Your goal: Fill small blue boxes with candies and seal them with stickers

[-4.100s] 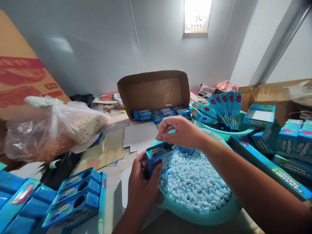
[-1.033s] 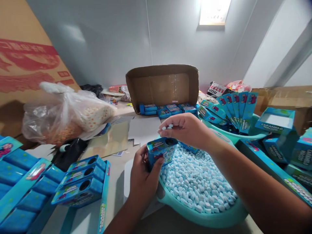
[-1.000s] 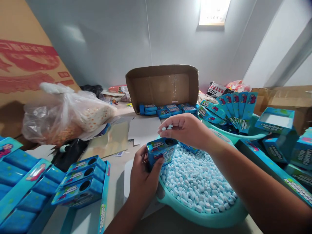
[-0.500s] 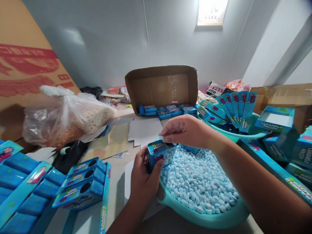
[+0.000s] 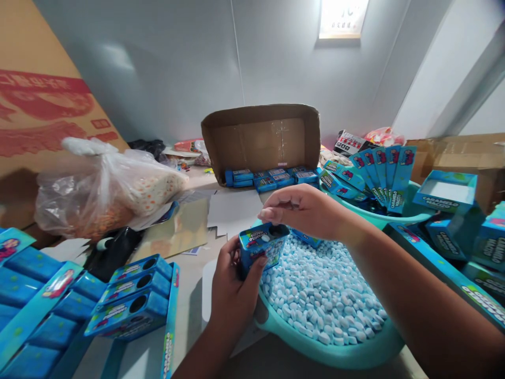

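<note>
My left hand (image 5: 231, 292) grips a small blue candy box (image 5: 263, 247) upright over the near rim of a teal basin (image 5: 335, 355). The basin is heaped with pale blue candies (image 5: 319, 292). The box top has a round hole, and one pale candy lies on the top beside the hole. My right hand (image 5: 302, 210) hovers just above the box, knuckles up and fingers curled; what they hold is hidden.
A tray of blue boxes (image 5: 130, 300) with round holes sits at the left. A plastic bag (image 5: 106, 189) lies behind it. An open cardboard carton (image 5: 262, 139) holds a row of blue boxes. A second teal basin (image 5: 394, 213) with flat cartons stands right.
A second ago my right hand showed pale candies at its fingertips above the box. It dipped onto the hole, then lifted slightly; a candy now rests on the box top.
</note>
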### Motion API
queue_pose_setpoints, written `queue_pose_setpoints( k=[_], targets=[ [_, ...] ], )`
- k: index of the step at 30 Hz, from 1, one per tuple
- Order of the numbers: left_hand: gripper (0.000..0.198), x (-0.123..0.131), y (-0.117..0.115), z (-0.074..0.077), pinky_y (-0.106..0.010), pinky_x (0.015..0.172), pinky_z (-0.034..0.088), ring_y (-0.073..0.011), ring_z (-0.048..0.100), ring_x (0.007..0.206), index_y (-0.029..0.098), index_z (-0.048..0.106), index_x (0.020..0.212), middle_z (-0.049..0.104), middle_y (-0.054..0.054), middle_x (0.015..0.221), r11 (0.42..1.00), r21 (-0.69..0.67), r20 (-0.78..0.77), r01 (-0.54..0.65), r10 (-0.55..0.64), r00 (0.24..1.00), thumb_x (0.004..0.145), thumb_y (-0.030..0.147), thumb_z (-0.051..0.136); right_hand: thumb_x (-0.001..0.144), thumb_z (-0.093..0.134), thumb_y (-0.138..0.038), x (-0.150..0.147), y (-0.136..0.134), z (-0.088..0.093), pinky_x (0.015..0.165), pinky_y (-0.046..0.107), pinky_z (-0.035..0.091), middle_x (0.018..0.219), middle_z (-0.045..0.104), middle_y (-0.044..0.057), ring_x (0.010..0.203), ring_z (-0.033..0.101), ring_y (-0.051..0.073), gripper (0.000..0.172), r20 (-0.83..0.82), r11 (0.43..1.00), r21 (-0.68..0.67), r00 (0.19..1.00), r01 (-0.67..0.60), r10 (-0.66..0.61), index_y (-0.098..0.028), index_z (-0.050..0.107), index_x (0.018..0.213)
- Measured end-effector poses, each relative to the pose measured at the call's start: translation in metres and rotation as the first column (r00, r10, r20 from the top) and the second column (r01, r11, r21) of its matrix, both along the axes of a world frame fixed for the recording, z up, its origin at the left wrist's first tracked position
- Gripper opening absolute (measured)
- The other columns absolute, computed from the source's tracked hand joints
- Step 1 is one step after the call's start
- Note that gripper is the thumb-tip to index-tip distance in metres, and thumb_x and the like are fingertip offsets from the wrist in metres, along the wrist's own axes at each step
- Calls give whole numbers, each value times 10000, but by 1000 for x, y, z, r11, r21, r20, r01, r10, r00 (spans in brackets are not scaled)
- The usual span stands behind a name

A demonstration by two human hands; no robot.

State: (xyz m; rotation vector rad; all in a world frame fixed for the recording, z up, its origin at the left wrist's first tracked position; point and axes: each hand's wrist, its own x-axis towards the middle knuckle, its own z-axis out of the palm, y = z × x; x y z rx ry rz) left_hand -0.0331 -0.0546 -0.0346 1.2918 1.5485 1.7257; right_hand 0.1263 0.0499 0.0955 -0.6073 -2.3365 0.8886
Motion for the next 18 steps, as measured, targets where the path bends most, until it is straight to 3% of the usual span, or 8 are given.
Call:
queue_pose_setpoints(
  k=[5,9,18],
  targets=[
    [527,0,0,2,-377,910,528,-207,647,1041,265,497,1256,657,-50,1155,1000,-24,-14,-5,4,1000,805,427,716,883,665,-397,-3,-6,0,615,216,419,802,664,3,711,570,113,233,54,999,40,998,36,-38,-170,714,898],
    [543,0,-1,3,-385,905,532,-216,646,1057,260,489,1269,653,-60,1178,1000,-24,-29,-20,19,999,802,418,716,827,738,-322,-4,-10,2,694,226,458,878,699,10,801,619,132,156,87,993,119,996,-9,-2,-188,712,903],
    [529,2,0,5,-393,900,540,-223,655,1048,244,497,1257,663,-68,1164,1000,-17,-30,-25,25,999,801,407,710,822,692,-172,1,-2,-1,764,240,515,1025,695,40,890,648,141,133,47,996,88,999,9,-13,-178,698,956]
  ],
)
